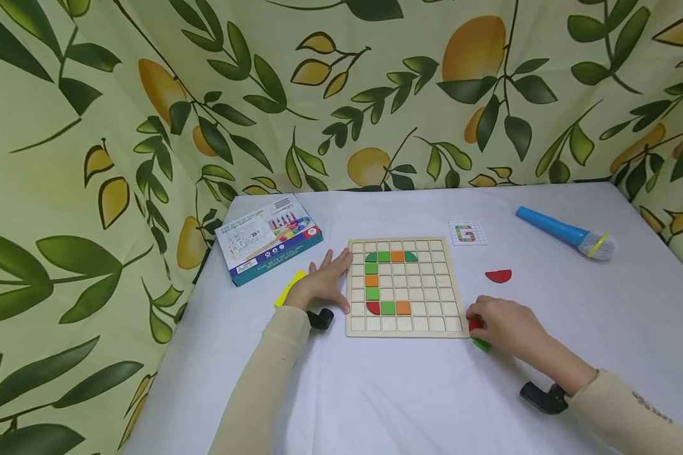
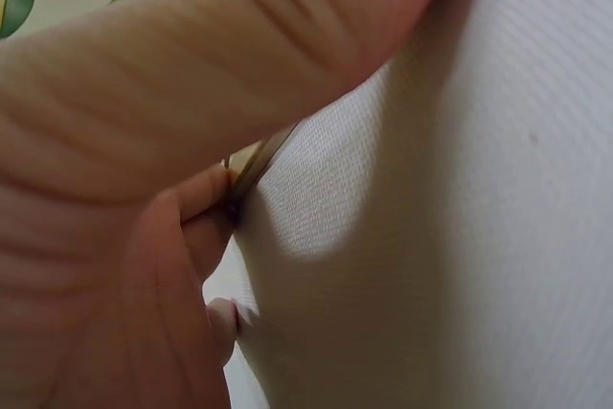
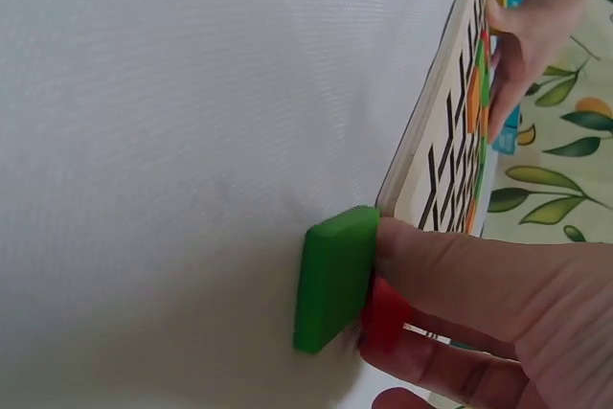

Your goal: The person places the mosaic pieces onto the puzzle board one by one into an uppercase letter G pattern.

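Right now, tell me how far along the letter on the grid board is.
Done: nine tiles sit in the wooden grid board, forming the G's top, left side and part of its bottom, as on the pattern card. In hand: the right hand touches a green piece and a red piece at the board's corner; the left hand steadies its left edge. Left: the G's right side; a red half-circle lies loose.

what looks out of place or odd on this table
Nothing is spilled or damaged. A red half-round piece lies alone on the cloth, right of the wooden grid board, and a yellow piece pokes out from under the left hand. The board sits square.
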{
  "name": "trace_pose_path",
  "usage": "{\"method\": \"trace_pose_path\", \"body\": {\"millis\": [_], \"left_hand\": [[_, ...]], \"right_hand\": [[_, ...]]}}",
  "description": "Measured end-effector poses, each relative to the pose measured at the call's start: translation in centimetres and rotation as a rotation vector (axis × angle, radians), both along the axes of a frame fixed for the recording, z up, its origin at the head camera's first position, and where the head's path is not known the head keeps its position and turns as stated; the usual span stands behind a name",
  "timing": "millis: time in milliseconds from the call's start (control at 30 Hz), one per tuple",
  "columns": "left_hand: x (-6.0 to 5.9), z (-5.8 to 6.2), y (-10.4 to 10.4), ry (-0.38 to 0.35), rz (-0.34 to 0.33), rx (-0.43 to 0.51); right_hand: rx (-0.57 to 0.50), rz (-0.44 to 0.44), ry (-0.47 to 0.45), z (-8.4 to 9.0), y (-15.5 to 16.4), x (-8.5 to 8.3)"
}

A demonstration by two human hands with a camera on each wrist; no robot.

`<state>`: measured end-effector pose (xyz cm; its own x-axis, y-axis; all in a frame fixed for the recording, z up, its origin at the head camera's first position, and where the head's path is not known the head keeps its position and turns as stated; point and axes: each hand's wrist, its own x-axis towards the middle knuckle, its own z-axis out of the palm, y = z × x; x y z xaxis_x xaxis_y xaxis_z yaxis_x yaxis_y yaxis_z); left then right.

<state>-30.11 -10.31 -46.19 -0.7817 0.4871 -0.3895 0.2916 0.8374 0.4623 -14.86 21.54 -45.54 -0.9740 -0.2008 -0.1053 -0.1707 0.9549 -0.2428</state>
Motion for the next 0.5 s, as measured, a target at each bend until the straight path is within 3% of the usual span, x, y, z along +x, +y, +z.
{"method": "trace_pose_path", "body": {"millis": [267,500], "left_hand": [[-0.1,0.03,-0.07,-0.002,0.004,-0.002],[-0.04,-0.22,0.0,0.017,-0.013,-0.019]], "right_hand": [[0.028,0.029,0.073,0.1,-0.1,0.0],[0.031,0.034,0.084,-0.22,0.41,-0.06]]}}
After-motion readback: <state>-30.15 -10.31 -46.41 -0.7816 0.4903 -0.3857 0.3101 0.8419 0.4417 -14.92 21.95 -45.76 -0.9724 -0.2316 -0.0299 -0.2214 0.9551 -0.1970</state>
